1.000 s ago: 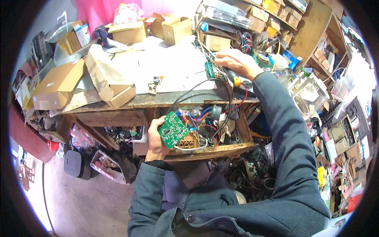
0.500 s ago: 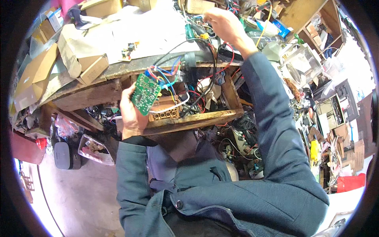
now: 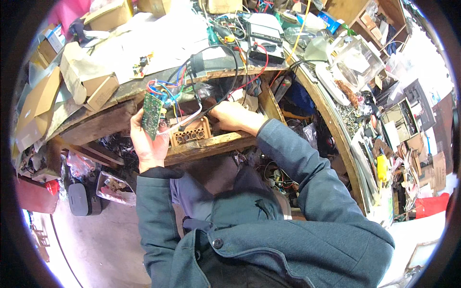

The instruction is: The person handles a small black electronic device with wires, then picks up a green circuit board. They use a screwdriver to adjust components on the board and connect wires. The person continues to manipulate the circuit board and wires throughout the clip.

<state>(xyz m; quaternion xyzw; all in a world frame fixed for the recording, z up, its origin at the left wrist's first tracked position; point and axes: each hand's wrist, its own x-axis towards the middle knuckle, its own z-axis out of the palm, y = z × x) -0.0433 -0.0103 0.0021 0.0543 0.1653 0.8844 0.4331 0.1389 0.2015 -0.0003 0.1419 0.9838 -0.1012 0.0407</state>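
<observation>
A green circuit board [image 3: 152, 114] stands tilted on edge in my left hand [image 3: 148, 146], gripped between thumb and fingers. Red, blue and white wires [image 3: 163, 89] run from behind the board. My right hand [image 3: 236, 118] is down inside the open wooden drawer [image 3: 216, 146], with its fingers curled together. What those fingers hold, if anything, is hidden. Beside them sits an orange-brown block with round holes [image 3: 192, 133]. A black cable [image 3: 211, 109] crosses above the block and passes by the right hand.
On the bench behind the drawer stands a meter-like box [image 3: 265, 38] with a red lead [image 3: 265, 62]. Cardboard boxes [image 3: 98, 89] crowd the left side. A small board with parts [image 3: 141, 66] lies on white paper. Clutter and a clear plastic case [image 3: 360, 60] fill the right.
My right hand has come down from the back of the bench into the drawer. The circuit board has turned more edge-on and shifted slightly left with my left hand. The view has shifted a little.
</observation>
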